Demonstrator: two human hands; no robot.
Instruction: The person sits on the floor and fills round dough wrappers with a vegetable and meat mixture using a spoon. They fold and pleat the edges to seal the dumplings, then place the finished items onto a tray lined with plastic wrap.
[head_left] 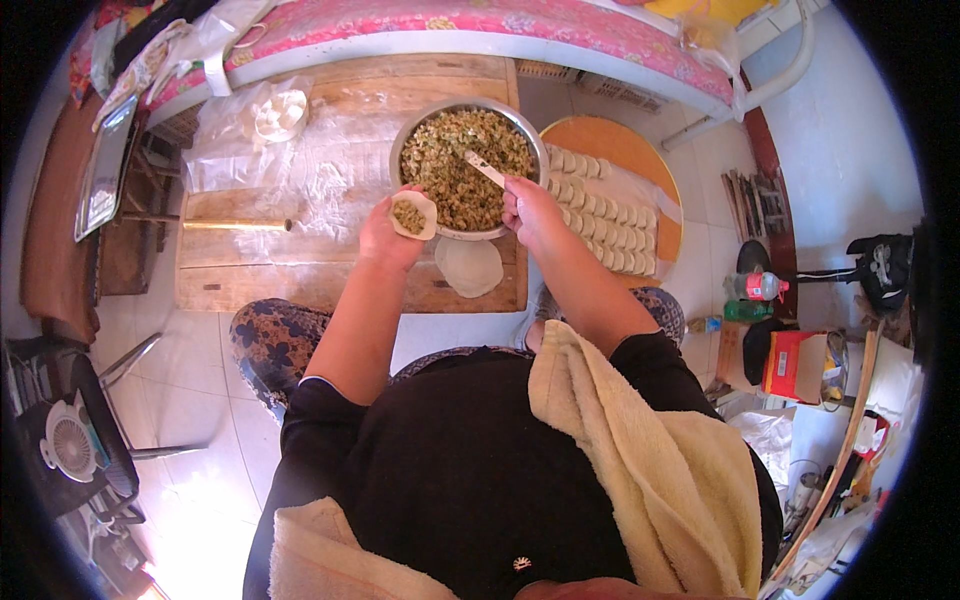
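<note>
Cupped in my left hand [386,240] is a round dumpling wrapper [430,212] with a small mound of filling at its middle, beside the near left rim of a metal bowl. My right hand [534,212] grips a flat, pale spatula-like stick [485,168] over the bowl's right side. Its far end lies over the filling; whether it dips in, I cannot tell. Chopped brown-green filling [450,150] fills much of the bowl [541,152]. Several flat wrappers [470,268] overlap on the table just below the bowl.
On the floured wooden table [350,285] lie a rolling pin [240,225] and pale dough pieces [280,115] on a plastic sheet [215,150]. Rows of folded dumplings [610,215] cover part of a round board [575,128] at right. A pink flowered bed [470,20] borders the far side.
</note>
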